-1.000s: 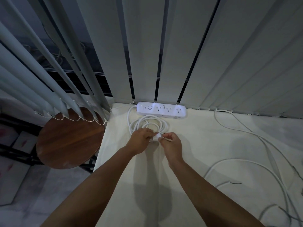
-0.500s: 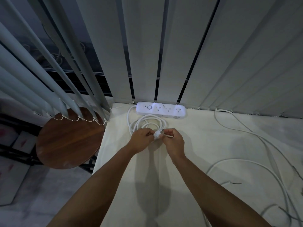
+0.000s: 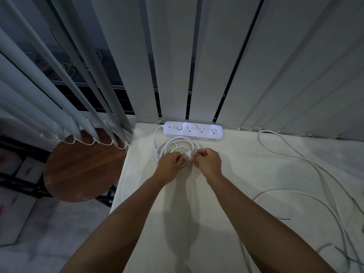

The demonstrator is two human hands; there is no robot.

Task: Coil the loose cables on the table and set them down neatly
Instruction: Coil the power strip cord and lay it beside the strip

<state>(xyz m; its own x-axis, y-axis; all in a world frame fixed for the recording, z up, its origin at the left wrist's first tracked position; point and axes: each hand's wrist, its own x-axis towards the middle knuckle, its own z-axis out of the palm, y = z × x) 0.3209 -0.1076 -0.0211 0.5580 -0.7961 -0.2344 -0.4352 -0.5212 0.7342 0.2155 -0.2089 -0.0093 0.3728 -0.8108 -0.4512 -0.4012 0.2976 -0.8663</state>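
A white power strip lies along the far edge of the cream table, against the blinds. Its white cord is wound into a coil just in front of it. My left hand grips the near side of the coil. My right hand pinches the white plug at the cord's end, right beside my left hand. A long loose white cable sprawls over the right half of the table.
Vertical blinds hang right behind the table. A round wooden stool stands left of the table's left edge. Thin dark wires lie near the loose cable at the right.
Both hands have shifted slightly farther toward the power strip with the coil and plug. The coil stays in the same grip.
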